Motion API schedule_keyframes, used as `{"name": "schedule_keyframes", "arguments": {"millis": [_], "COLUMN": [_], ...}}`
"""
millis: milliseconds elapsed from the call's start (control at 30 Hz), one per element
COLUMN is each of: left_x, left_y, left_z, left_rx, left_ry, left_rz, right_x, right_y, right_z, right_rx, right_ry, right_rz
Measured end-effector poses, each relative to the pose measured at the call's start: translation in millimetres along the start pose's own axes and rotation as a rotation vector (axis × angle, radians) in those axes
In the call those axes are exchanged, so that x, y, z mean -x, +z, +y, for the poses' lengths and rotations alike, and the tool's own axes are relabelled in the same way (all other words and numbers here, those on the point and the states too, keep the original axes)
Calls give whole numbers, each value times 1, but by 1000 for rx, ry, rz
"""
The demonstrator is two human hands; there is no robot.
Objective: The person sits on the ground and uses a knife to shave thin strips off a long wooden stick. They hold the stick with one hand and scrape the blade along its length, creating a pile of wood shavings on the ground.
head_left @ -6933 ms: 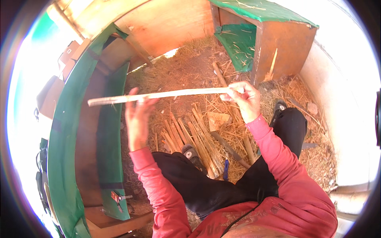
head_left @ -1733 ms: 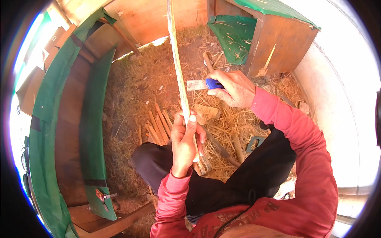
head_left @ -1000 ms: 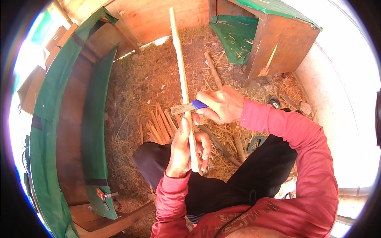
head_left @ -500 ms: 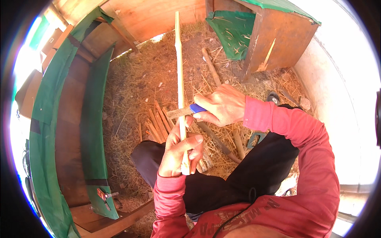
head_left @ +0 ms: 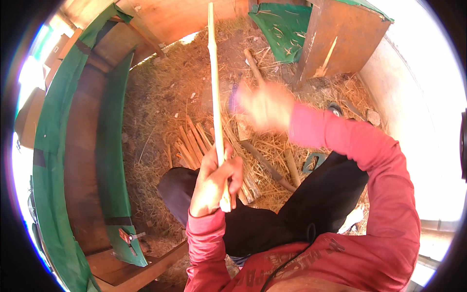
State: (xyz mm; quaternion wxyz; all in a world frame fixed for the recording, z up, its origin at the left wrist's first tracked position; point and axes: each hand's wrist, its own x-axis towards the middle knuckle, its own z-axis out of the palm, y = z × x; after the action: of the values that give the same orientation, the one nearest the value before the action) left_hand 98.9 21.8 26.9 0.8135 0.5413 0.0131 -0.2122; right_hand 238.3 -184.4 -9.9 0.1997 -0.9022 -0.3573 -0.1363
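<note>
A long pale peeled stick [head_left: 214,82] stands out ahead of me, its lower end poking out below my left hand [head_left: 216,180]. The fingers of that hand are wrapped round it near the bottom. Farther up and to the right of the stick is my right hand [head_left: 267,106], smeared by motion. At its left side shows the blue handle [head_left: 234,99] of the blade tool it grips, probably a knife; the blade itself is too blurred to make out now. Below the stick, several split wood strips [head_left: 191,143] lie on the straw between my knees.
Left of me runs a green-covered wooden trough [head_left: 114,146], with a small red-handled tool [head_left: 127,237] on its near end. A wooden box with green cloth [head_left: 340,44] stands at the far right. Thick sticks [head_left: 272,168] and a green saw-like handle [head_left: 314,162] lie on the straw.
My right hand has moved away from me with the blue-handled tool, up along the stick, and the blade no longer shows across it. My left hand keeps its hold.
</note>
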Motion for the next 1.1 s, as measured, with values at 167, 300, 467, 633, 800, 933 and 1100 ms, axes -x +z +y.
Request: {"name": "schedule_keyframes", "arguments": {"millis": [167,300,467,633,800,933,1100], "left_x": [16,6,-10,-21,-23,-20,-15], "left_y": [-4,1,6,13,14,15,8], "left_z": [-41,-22,-37,-40,-46,-37,-33], "left_rx": [135,119,8,-193,-88,-93,70], "left_ry": [-66,92,186,235,214,194,157], "left_rz": [-179,-79,8,-101,-162,-86,-44], "right_x": [-29,-5,1,-6,-13,-13,-2], "right_y": [-50,-37,-12,-18,-27,-20,-28], "right_z": [83,12,-28,-46,-46,-38,-33], "right_rx": [249,-216,-859,-1273,-1263,-1080,-450], "right_ry": [435,309,317,314,241,251,-28], "right_rz": [319,208,-69,58,180,236,207]}}
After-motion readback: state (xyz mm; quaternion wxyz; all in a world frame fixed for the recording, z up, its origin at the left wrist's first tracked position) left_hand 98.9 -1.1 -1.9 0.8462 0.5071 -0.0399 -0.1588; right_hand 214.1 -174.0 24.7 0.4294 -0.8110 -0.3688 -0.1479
